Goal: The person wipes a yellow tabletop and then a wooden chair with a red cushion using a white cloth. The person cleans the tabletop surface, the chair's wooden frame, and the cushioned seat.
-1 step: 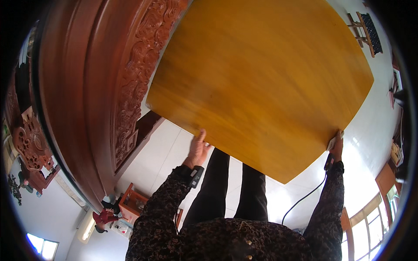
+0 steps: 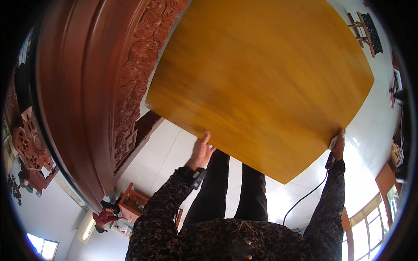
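Note:
A yellow-brown wooden tabletop [image 2: 261,82] with a smooth, glossy face fills the upper middle of the view. By its near left edge is my left hand [image 2: 201,153], thumb raised over the rim and fingers apart; whether it touches the wood from below is hidden. At the near right edge my right hand [image 2: 339,145] is closed around a small pale flat object [image 2: 333,142], whose kind I cannot make out. The object sits against the tabletop's edge. Both wrists carry dark strapped devices, with a black cable [image 2: 300,201] running from the right one.
Close on the left stands large reddish-brown carved wooden furniture [image 2: 87,95], its carved side facing the tabletop. A small wooden stool [image 2: 368,35] is at the far right. A person in red [image 2: 103,216] is at the lower left beside a wooden cabinet [image 2: 132,201]. Pale tiles [image 2: 163,148] cover the floor.
My left hand has shifted slightly right along the tabletop's near edge. My right hand has moved a little up and to the right. The tabletop stays put.

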Demonstrator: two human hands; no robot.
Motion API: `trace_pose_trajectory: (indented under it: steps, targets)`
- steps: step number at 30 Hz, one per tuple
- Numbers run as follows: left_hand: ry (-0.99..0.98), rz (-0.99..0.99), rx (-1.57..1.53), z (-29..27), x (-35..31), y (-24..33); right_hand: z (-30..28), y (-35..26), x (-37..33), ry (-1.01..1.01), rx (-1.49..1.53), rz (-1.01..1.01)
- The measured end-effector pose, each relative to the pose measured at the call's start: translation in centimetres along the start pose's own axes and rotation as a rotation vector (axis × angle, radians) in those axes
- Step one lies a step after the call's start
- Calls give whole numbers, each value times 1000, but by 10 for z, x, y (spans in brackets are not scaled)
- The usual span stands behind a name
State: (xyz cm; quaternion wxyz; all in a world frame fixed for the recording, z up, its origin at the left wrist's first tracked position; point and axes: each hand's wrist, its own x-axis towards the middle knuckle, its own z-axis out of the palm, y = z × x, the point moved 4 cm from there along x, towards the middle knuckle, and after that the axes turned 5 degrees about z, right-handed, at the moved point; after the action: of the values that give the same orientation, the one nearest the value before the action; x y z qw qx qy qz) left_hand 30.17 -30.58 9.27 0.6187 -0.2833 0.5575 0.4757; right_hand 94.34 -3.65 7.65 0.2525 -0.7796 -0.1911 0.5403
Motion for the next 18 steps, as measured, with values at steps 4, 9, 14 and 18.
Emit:
trace_pose_trajectory:
  steps: [4,9,14,18]
  targets:
    - [-40,124,103,0,2,-28,-11,-28,43,2,-405,-198]
    - [-27,220,87,-16,12,-6,26,-41,43,339,-1188,-862]
    - [-13,335,100,-11,14,49,89,-57,22,326,-1145,-1098]
    - [-73,229,44,8,2,28,147,-79,33,286,-1242,-719]
